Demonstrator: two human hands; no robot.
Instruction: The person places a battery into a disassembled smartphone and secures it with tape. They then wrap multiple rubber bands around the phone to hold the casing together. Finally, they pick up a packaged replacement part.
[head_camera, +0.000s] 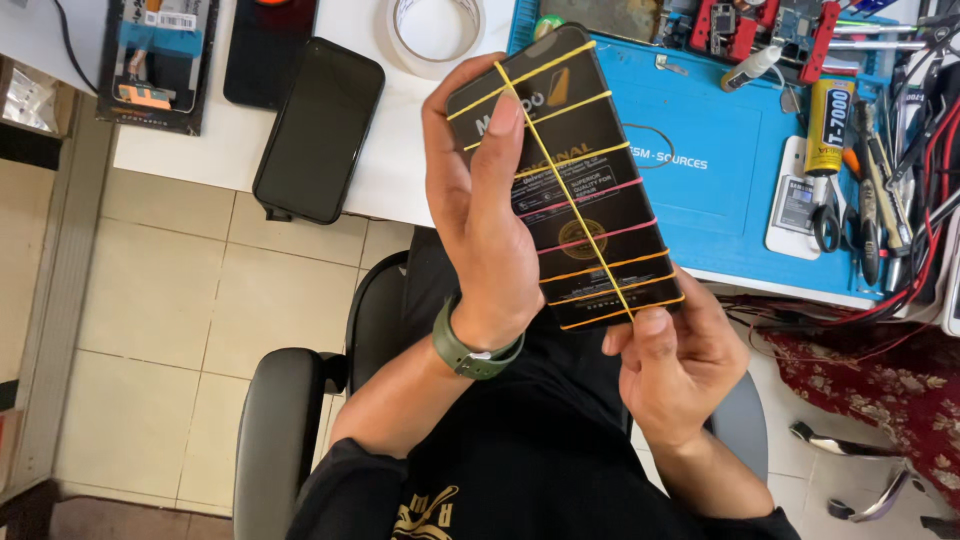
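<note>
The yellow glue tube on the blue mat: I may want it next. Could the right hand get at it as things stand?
Probably not at once: the right hand is pinching the banded phone's lower end. Once freed, the path to the glue tube looks open.

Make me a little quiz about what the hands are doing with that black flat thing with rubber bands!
1. True or false: both hands touch the black flat package.
2. Which hand is beside the green watch? A) left hand B) right hand
3. Fill in: a yellow rubber band runs lengthwise over the package, crossing the ______ bands.

Key
1. True: the left hand grips its side and the right hand holds its bottom end.
2. A.
3. Yellow, orange and pink bands that go across it.

Nearby, a dark phone lies on the white table and a blue mat lies beyond the package.
</note>
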